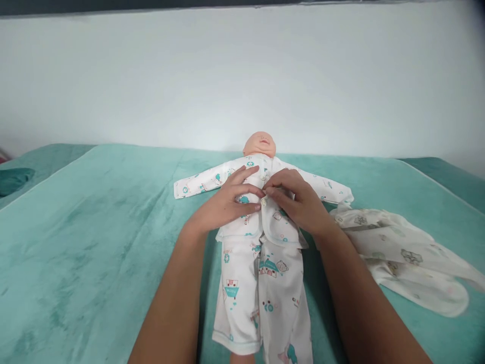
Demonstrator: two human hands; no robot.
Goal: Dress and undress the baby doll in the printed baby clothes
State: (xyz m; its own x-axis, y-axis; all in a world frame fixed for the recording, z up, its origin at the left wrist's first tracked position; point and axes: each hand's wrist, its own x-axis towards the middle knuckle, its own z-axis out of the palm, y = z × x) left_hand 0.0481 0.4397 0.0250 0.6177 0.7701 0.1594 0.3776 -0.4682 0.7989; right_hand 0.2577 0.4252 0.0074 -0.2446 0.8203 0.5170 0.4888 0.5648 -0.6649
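Brightness: soft, even light is filling the view, and the wall (pixel 242 76) is reading pale grey-blue rather than pure white.
Shadows: the left forearm (pixel 170 303) and right forearm (pixel 364 303) are throwing faint, soft-edged shadows on the bed (pixel 94 227), and these are looking darkest just inside the right forearm.
Glare: the white shirt (pixel 278 222) is staying readable, with its prints showing clearly.
Sharpness: the centre is holding crisp, while the bed's far corners are softening.
Distortion: the bed's far edge is bowing, and its ends are sagging toward both sides.
Vignette: the picture's upper right corner is darkening.
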